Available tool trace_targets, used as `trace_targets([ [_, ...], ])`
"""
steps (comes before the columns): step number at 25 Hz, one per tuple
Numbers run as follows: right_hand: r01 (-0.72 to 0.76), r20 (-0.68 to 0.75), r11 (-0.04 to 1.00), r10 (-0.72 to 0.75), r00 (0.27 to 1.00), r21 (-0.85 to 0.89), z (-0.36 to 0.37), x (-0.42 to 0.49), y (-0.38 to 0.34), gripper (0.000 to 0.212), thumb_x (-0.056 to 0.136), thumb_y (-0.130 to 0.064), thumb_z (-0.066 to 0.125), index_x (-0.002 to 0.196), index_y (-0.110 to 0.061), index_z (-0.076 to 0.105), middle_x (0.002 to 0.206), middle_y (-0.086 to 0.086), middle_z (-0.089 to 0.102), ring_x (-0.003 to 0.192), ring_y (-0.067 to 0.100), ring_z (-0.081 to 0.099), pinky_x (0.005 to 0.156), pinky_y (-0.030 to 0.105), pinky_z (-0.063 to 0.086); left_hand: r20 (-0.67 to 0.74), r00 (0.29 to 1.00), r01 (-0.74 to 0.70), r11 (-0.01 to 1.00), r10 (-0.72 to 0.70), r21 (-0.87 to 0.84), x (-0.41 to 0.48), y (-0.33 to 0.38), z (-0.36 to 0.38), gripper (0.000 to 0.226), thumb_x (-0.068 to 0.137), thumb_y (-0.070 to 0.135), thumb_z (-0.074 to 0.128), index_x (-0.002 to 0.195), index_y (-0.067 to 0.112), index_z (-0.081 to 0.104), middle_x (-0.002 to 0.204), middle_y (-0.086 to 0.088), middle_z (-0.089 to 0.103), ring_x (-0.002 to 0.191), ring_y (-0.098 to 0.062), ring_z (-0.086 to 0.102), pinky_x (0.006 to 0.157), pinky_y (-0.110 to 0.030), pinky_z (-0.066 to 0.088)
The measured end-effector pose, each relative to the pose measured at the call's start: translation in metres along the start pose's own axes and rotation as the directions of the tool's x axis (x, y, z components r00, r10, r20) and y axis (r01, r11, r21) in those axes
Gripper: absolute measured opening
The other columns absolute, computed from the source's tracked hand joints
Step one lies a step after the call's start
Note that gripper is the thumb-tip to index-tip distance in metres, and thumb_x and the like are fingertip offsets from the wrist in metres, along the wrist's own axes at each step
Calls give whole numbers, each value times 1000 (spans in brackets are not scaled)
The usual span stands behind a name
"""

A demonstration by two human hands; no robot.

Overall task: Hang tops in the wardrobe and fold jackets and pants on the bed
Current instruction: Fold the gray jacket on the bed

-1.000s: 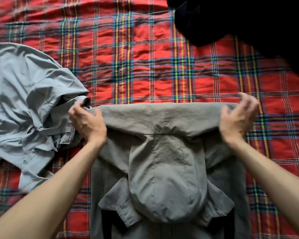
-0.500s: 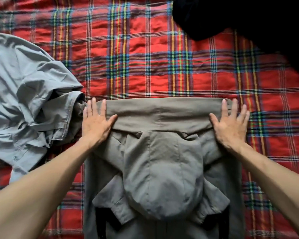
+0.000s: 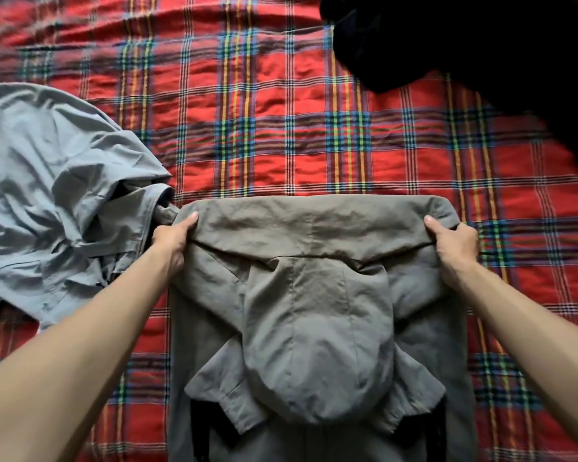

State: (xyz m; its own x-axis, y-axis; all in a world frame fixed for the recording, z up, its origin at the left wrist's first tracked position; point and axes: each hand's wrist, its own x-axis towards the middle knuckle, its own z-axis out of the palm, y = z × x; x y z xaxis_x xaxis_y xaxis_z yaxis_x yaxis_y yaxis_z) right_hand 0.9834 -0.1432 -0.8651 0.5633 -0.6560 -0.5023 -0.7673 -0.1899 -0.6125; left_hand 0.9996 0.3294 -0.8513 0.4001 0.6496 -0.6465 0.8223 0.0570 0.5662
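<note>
A grey-brown hooded jacket (image 3: pixel 317 295) lies on the bed in front of me, its sleeves folded in and its hood spread flat over the middle. Its far end is folded back into a thick band. My left hand (image 3: pixel 171 236) grips the left corner of that band, thumb on top and fingers tucked under the cloth. At the band's right corner my right hand (image 3: pixel 454 241) holds on the same way.
A crumpled light blue-grey garment (image 3: pixel 57 201) lies at the left, touching the jacket's left corner. A black garment (image 3: pixel 464 45) is heaped at the far right. The red tartan bedspread (image 3: pixel 281 128) lies bare beyond the jacket.
Half a second ago both hands pressed flat on the folded band. Now both have curled round its corners, thumbs on top.
</note>
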Motion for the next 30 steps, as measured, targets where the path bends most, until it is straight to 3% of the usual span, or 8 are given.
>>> trace_targets([
  [3,-9,15,993,7,1000,119,-1,-11,-1,39,76,-41,76,90,-6,66,97,13,70,96,33,67,91,49,53,59,997,-38,993,44,-110,-12,1,-1,47,77,21,83,115,-1,66,110,-10,69,97,-21,64,91,-34,52],
  [10,167,104,809,-270,957,563,-46,-36,-147,11,87,-7,70,83,-17,66,74,-11,70,68,0,66,64,18,54,115,907,-326,847,406,-421,-65,126,-44,6,86,11,71,86,15,67,68,12,71,63,-2,65,65,-23,57],
  [15,223,275,884,-354,894,411,-56,-2,-170,25,85,3,66,98,-18,68,80,-10,73,77,7,68,73,26,57,294,748,-617,787,595,-22,-49,159,-65,41,77,-8,71,117,-3,66,85,8,75,77,-3,67,82,-24,57],
  [17,269,288,913,-358,888,306,-62,-3,-141,34,83,6,65,111,-14,66,78,-17,72,80,3,64,85,23,52,292,767,-605,796,572,30,-43,137,-77,41,75,-8,73,115,-2,67,89,0,75,78,-9,68,84,-30,58],
  [20,191,316,948,-268,910,253,-79,-32,-72,36,83,16,55,106,-9,66,68,-24,69,71,-4,62,76,13,50,285,773,-599,800,567,34,-57,86,-94,37,81,-24,54,114,-11,62,64,22,69,64,7,65,69,-8,52],
  [24,-32,455,995,-13,890,92,-100,-86,50,46,79,25,42,82,-16,63,67,-10,70,61,-1,63,61,16,52,304,899,-387,899,317,207,-70,-42,-129,46,80,-29,42,104,3,64,95,-16,72,96,-24,68,69,-2,46],
  [27,-242,436,963,171,884,114,-99,-107,92,30,78,2,49,82,-14,74,74,2,73,64,9,69,60,19,56,238,967,-134,976,90,174,-73,-100,-135,23,94,-13,40,97,2,58,73,-3,69,60,-8,67,54,-14,52],
  [30,-111,306,989,75,949,102,-79,-114,84,15,90,-7,62,104,-12,65,90,0,61,76,7,60,69,14,47,196,980,-53,987,23,149,-78,-104,-112,6,97,17,59,91,15,57,81,-2,61,67,-11,55,65,-29,45],
])
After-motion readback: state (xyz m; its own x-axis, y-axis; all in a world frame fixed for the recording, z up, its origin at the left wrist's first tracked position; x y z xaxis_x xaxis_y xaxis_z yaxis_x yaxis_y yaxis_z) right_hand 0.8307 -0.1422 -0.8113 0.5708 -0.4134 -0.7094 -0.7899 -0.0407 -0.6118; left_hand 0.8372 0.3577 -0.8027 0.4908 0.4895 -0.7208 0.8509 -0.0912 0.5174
